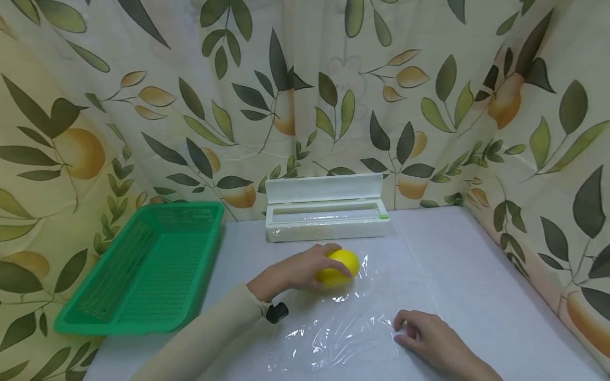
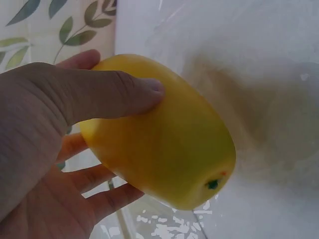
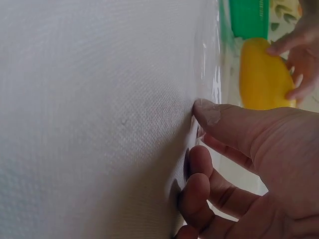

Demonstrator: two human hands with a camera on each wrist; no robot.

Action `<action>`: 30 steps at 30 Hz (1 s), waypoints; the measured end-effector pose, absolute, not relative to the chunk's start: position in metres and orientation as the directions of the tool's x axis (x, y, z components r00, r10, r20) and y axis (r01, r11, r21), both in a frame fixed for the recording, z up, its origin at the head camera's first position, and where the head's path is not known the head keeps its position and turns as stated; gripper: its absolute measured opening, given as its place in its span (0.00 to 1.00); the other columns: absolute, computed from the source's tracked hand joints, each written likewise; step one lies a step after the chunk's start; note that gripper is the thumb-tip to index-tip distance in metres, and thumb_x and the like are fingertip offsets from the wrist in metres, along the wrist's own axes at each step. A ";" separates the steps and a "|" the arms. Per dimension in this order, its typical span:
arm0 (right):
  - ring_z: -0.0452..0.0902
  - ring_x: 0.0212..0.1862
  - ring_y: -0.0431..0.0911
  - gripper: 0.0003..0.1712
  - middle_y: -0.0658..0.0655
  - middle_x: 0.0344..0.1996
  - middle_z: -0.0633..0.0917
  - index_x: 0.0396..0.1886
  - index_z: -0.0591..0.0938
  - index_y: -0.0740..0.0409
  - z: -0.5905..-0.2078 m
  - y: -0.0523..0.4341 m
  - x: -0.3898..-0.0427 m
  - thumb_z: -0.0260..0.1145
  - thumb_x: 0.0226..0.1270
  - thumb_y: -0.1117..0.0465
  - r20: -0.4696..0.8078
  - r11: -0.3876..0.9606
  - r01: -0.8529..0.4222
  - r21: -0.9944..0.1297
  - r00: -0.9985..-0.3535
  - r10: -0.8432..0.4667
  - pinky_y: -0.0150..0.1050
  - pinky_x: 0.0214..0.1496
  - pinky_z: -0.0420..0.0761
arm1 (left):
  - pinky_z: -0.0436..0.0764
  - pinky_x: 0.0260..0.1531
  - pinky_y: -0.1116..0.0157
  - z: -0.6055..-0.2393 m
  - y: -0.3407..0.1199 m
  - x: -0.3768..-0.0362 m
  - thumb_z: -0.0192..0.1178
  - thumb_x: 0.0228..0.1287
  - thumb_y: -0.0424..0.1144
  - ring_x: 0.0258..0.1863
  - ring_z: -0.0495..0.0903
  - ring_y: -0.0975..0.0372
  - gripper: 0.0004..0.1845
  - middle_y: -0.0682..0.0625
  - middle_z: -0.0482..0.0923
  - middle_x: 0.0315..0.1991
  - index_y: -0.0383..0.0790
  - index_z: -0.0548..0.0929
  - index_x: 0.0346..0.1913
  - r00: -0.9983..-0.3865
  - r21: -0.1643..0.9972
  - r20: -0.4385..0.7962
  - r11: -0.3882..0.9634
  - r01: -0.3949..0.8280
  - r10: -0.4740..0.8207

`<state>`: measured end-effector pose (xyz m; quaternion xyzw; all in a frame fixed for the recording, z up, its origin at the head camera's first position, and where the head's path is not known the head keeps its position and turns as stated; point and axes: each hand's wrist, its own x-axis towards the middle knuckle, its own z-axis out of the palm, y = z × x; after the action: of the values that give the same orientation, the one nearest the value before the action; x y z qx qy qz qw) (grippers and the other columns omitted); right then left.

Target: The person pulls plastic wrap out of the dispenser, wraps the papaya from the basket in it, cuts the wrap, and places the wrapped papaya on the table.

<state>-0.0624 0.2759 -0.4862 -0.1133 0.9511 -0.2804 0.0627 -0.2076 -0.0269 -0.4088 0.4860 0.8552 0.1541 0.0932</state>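
Note:
A yellow lemon (image 1: 342, 266) lies on a clear sheet of plastic wrap (image 1: 343, 325) spread on the white table. My left hand (image 1: 318, 264) grips the lemon from its left side. In the left wrist view the thumb (image 2: 124, 94) lies over the lemon (image 2: 169, 149) and the fingers curl beneath it. My right hand (image 1: 405, 329) sits at the sheet's near right edge. Its thumb (image 3: 209, 112) and curled fingers (image 3: 197, 174) pinch at the film against the table. The lemon (image 3: 261, 74) shows beyond them.
A white plastic-wrap dispenser box (image 1: 326, 209) stands with its lid up at the back of the table. A green mesh basket (image 1: 147, 270) sits at the left. A leaf-print curtain (image 1: 548, 132) closes in the back and both sides. Bare tabletop (image 1: 476, 254) lies at the right.

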 end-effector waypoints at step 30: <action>0.64 0.24 0.32 0.12 0.39 0.21 0.71 0.37 0.81 0.40 -0.487 0.274 -0.062 0.77 0.60 0.56 -0.080 0.831 -0.139 -0.539 -0.973 -0.215 0.32 0.28 0.66 | 0.70 0.68 0.55 -0.444 -0.031 -0.216 0.72 0.63 0.38 0.66 0.71 0.54 0.29 0.49 0.72 0.68 0.53 0.78 0.67 -0.641 0.513 0.055 0.529 0.676 0.766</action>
<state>-0.0624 0.2738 -0.4874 -0.0929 0.9543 -0.2756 0.0688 -0.2159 -0.0309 -0.4444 0.4145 0.8698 0.2524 0.0889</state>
